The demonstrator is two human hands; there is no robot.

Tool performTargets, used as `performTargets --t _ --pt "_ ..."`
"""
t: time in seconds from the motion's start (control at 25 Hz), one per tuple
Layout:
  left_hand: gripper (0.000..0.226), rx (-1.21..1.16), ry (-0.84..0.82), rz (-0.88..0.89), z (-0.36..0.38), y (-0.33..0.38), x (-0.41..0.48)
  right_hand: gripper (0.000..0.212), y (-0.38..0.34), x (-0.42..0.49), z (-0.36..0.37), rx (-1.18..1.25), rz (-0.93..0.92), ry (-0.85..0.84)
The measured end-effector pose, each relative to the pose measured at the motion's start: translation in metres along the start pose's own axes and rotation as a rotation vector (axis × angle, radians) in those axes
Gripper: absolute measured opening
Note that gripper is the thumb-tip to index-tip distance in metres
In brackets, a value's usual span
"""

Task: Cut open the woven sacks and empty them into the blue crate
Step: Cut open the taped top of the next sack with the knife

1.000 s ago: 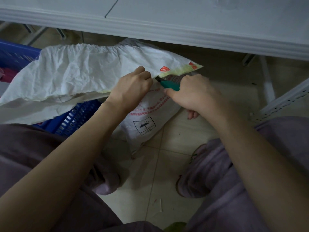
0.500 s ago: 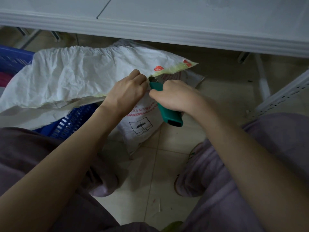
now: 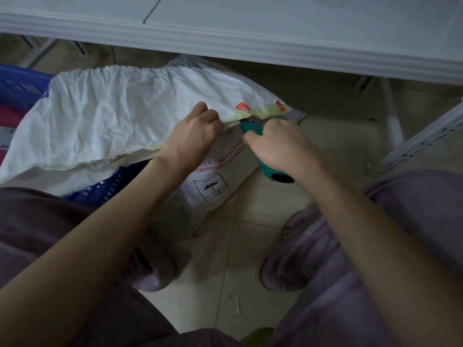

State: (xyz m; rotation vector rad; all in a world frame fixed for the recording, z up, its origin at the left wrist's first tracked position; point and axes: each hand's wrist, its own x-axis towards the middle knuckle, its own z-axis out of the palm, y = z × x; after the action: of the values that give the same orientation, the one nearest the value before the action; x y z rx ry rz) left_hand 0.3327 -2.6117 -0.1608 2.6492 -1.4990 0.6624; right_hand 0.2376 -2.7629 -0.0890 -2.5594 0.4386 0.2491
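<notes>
Woven sack [image 3: 120,121] pinched at its yellow-trimmed edge by L hand [image 3: 193,136], fingers curled tight round the fold, prob. to keep fabric taut for the blade. R hand [image 3: 278,146] fisted round teal cutter [image 3: 250,127], tip at the sack edge just beside L knuckles; can't tell if blade is biting yet. Sack lies across blue crate [image 3: 100,191] w/ printed lower part hanging to tiled floor [image 3: 250,246], so contents should drop into crate once opened. White table [image 3: 250,46] edge overhead; person's knees either side.
</notes>
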Motion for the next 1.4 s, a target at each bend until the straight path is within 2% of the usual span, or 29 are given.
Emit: performTargets --t 0.24,0.48,0.56,0.64,0.76,0.88,0.96,1.04,1.12,1.24,1.32,1.4 --pt "0.019 -0.082 0.031 -0.097 0.004 -0.003 -0.001 0.037 0.009 -0.003 0.003 0.017 0.013 -0.022" --pt "0.007 -0.068 -0.071 -0.225 0.008 -0.003 0.000 0.043 0.014 -0.005 0.005 0.029 0.044 -0.066" --pt "0.012 -0.081 -0.142 -0.386 0.004 -0.029 -0.007 0.038 0.029 -0.004 -0.009 -0.001 0.116 -0.007" --pt "0.014 -0.049 -0.114 -0.520 0.000 -0.063 -0.018 0.044 0.046 0.000 -0.025 -0.057 0.222 0.087" --pt "0.008 -0.075 -0.032 -0.421 0.007 -0.051 -0.021 0.046 0.053 0.008 -0.015 0.019 0.169 0.047" --pt "0.021 -0.126 0.007 -0.290 0.013 -0.038 -0.013 0.037 0.036 0.010 0.005 0.136 0.069 -0.010" --pt "0.031 -0.138 0.033 -0.240 0.010 -0.042 -0.015 0.031 0.035 0.014 0.007 0.221 0.030 0.073" --pt "0.036 -0.152 0.045 -0.191 0.006 -0.042 -0.015 0.023 0.033 0.022 0.007 0.380 0.033 0.165" --pt "0.037 -0.182 0.021 -0.152 0.000 -0.036 -0.013 0.020 0.025 0.034 0.011 0.661 0.060 0.149" --pt "0.040 -0.242 0.004 -0.094 -0.013 -0.035 -0.012 0.031 0.017 0.054 0.024 1.048 0.172 0.035" --pt "0.038 -0.275 -0.087 -0.051 -0.026 -0.034 -0.017 0.040 0.016 0.065 0.034 1.144 0.251 0.069" --pt "0.040 -0.286 -0.179 -0.039 -0.039 -0.029 -0.025 0.050 0.015 0.071 0.040 1.142 0.292 0.152"
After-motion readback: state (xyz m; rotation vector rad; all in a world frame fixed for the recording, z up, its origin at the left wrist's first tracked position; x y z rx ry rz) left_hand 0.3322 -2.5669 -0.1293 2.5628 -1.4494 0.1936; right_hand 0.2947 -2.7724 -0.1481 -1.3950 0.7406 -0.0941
